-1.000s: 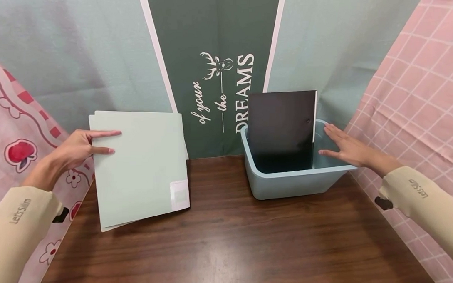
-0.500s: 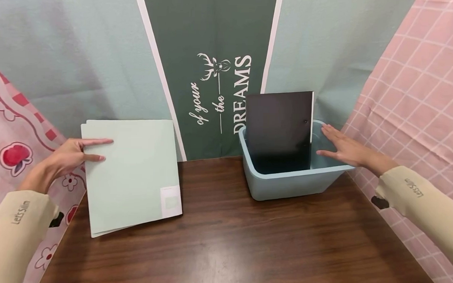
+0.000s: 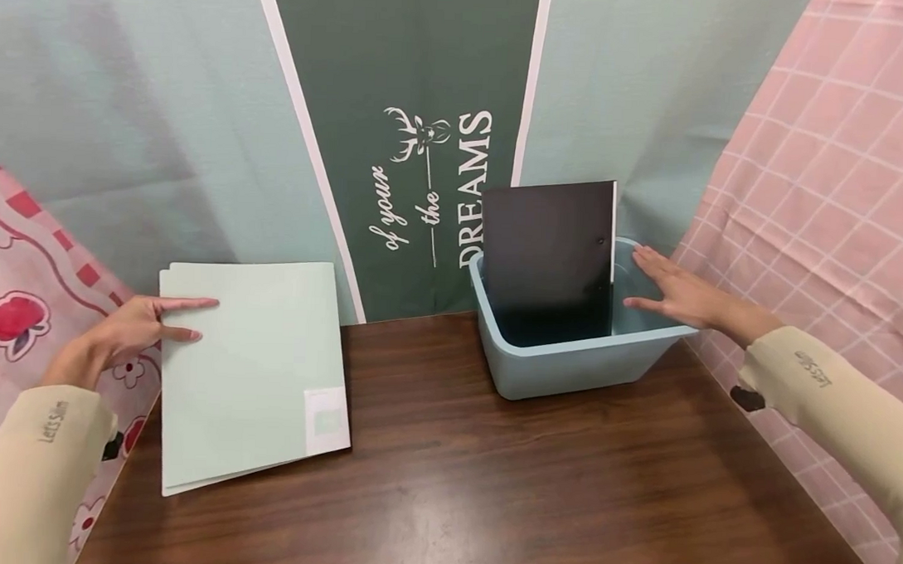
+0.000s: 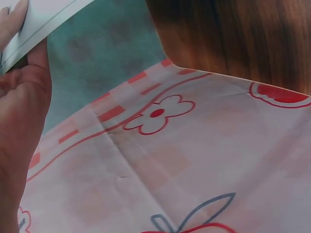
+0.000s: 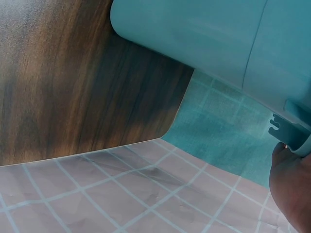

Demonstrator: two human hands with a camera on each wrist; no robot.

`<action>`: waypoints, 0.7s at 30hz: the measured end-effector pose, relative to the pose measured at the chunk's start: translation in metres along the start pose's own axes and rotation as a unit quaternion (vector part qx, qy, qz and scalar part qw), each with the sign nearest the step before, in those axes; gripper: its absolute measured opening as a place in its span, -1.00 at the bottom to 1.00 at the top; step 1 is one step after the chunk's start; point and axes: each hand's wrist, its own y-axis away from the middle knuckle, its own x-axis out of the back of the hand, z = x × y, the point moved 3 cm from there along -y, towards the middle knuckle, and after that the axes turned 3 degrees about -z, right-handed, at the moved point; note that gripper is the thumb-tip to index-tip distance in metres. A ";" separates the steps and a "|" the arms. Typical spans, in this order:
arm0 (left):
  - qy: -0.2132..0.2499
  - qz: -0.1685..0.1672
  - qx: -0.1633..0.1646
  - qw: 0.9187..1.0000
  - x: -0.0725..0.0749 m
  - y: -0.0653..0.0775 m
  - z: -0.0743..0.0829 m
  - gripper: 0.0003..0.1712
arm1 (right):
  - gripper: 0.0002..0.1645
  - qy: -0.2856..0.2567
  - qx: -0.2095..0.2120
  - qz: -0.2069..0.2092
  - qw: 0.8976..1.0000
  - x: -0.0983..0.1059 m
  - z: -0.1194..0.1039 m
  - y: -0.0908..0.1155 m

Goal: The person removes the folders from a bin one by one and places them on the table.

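In the head view my left hand [image 3: 127, 330] pinches the left edge of a pale green file folder [image 3: 250, 362], thumb and index finger stretched over its face. A second layer peeks out along the left and bottom edges, and a white label [image 3: 327, 419] sits at the lower right corner. The left wrist view shows the folder's edge [image 4: 46, 26] between fingers and palm. On the right, a blue plastic bin [image 3: 575, 371] holds a black flat panel [image 3: 545, 252] leaning upright, its lower part inside. My right hand [image 3: 678, 294] rests over the bin's right rim with its fingers straight.
Both things are on a brown wood-grain table [image 3: 430, 480]. Behind it hangs a green cloth [image 3: 400, 48] with white lettering. Pink cloths close off both sides, one with flowers [image 3: 17, 325], the other with a white grid [image 3: 820, 204].
The left hand has brought the green folder lower in the head view and slightly left, toward the table. The right hand stays at the bin; the view has shifted slightly.
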 end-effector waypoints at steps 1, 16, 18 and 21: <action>0.001 -0.007 -0.001 1.000 -0.001 0.000 -0.002 -0.29 | 0.24 -0.001 0.002 0.001 1.000 0.000 0.000 0.000; -0.028 0.003 0.008 1.000 -0.014 0.000 -0.022 -0.26 | 0.24 0.005 0.002 -0.005 1.000 0.002 -0.001 -0.002; -0.030 0.006 0.007 1.000 -0.016 0.000 -0.025 -0.27 | 0.24 0.006 0.001 -0.006 1.000 0.002 0.000 -0.003; -0.031 0.009 0.014 0.999 -0.016 -0.001 -0.029 -0.29 | 0.25 0.008 0.001 -0.002 1.000 0.003 0.001 -0.003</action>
